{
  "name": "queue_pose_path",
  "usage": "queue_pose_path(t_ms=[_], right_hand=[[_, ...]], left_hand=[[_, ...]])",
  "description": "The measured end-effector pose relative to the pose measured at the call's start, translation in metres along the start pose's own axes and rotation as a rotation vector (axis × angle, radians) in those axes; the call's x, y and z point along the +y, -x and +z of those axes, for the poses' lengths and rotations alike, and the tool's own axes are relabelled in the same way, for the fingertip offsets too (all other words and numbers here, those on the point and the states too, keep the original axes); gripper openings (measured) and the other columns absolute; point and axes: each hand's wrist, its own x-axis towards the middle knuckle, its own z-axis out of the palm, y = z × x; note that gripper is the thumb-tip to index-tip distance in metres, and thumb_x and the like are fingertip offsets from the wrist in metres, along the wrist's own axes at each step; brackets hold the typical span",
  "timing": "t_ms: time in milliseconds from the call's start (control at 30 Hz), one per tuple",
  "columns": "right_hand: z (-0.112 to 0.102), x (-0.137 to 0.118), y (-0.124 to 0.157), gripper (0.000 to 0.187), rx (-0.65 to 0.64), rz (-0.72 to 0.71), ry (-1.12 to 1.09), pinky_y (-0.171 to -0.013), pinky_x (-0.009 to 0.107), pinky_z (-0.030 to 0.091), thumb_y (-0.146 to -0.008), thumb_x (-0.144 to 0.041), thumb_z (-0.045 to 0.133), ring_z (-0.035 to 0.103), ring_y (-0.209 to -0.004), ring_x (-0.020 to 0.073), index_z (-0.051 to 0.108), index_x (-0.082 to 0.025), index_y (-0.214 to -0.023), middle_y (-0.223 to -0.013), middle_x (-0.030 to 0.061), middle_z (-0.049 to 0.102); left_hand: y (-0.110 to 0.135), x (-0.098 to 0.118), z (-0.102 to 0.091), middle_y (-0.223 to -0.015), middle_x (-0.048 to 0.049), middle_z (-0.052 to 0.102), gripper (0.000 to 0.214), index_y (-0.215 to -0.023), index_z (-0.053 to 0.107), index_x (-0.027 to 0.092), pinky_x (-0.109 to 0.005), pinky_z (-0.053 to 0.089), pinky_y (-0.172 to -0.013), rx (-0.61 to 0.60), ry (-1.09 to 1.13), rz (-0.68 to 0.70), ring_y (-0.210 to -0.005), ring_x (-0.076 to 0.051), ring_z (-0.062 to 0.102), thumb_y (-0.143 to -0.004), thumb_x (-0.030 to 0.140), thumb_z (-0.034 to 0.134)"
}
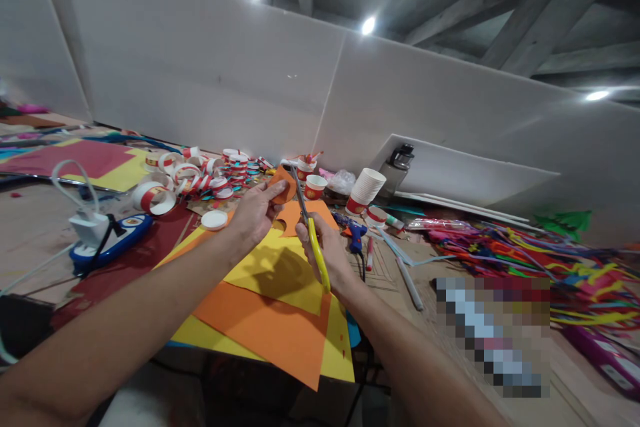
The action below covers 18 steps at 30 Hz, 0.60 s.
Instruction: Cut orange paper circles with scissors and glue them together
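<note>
My left hand (256,213) pinches a small piece of orange paper (283,185) between thumb and fingers, above the table. My right hand (324,247) is closed around the yellow handles of a pair of scissors (315,247). The scissor blades point up and away, beside the right edge of the orange piece; whether they touch it I cannot tell. Below both hands lie sheets of yellow paper (270,267) and orange paper (270,327), overlapping, with one orange corner hanging past the table's front edge. A rounded cut-out shows in the orange sheet behind.
Cut paper-cup rings (155,197) crowd the back left. A stack of paper cups (365,190), a dark-capped bottle (397,170) and a blue glue gun (356,233) stand or lie right of centre. Colourful pipe cleaners (500,247) cover the right. A blue power strip (113,240) lies left.
</note>
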Motion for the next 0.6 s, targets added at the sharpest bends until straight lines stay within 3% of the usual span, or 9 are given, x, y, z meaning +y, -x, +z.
queue_pose_path(t_ms=[400, 600], right_hand=[[-0.0059, 0.0024, 0.0022, 0.035, -0.026, 0.003, 0.036, -0.049, 0.021, 0.031, -0.091, -0.056, 0.053, 0.042, -0.055, 0.0114, 0.052, -0.022, -0.083, -0.064, -0.0027, 0.047], [-0.0077, 0.0018, 0.0022, 0.034, -0.082, -0.011, -0.083, -0.049, 0.020, 0.035, -0.092, -0.056, 0.051, 0.047, -0.063, 0.0120, 0.053, -0.024, -0.101, -0.081, 0.0007, 0.054]], left_hand=[[-0.0064, 0.0044, -0.0079, -0.068, 0.0014, 0.067, 0.024, -0.078, 0.067, 0.013, -0.018, 0.037, -0.042, -0.101, -0.103, -0.028, -0.051, -0.007, 0.055, -0.062, 0.016, 0.083], [-0.0035, 0.0091, -0.0047, -0.068, -0.0003, 0.068, 0.016, -0.075, 0.066, 0.011, -0.018, 0.038, -0.044, -0.102, -0.115, -0.061, -0.056, -0.008, 0.059, -0.064, 0.009, 0.078]])
